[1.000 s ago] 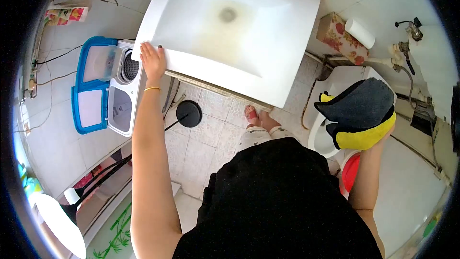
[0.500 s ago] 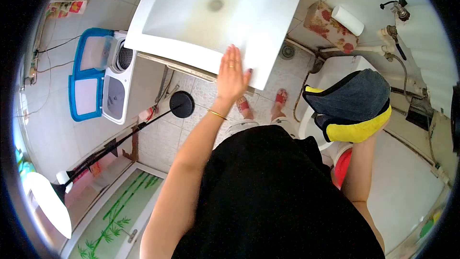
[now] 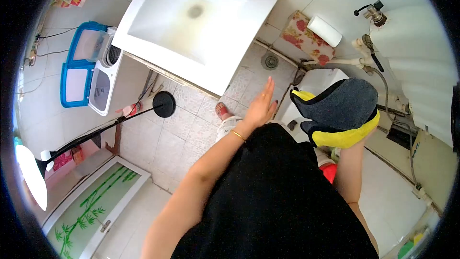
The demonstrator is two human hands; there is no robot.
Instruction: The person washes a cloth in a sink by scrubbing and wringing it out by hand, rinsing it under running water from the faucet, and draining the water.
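Note:
My left hand [image 3: 260,109] hangs in the air over the tiled floor, its fingers stretched out and nothing in it. A gold bangle is on that wrist. On the right, a thick grey and yellow cloth [image 3: 342,108] with black edging lies folded over my right hand [image 3: 362,141]. The cloth covers that hand's fingers. Beneath the cloth stands a white toilet [image 3: 323,77]. The white sink [image 3: 223,79] is ahead, beyond my left hand, with cloudy yellowish water around its drain.
A washing machine [image 3: 103,86] with open blue-framed lids stands left. A black-based lamp [image 3: 164,104] leans across the floor. A floral tissue box [image 3: 299,36] and white roll [image 3: 325,31] are beside the sink. A red bucket [image 3: 328,172] sits below my right forearm.
My left hand has left the sink's front edge and moved right over the floor. The view has shifted right. The cloth stays on my right hand.

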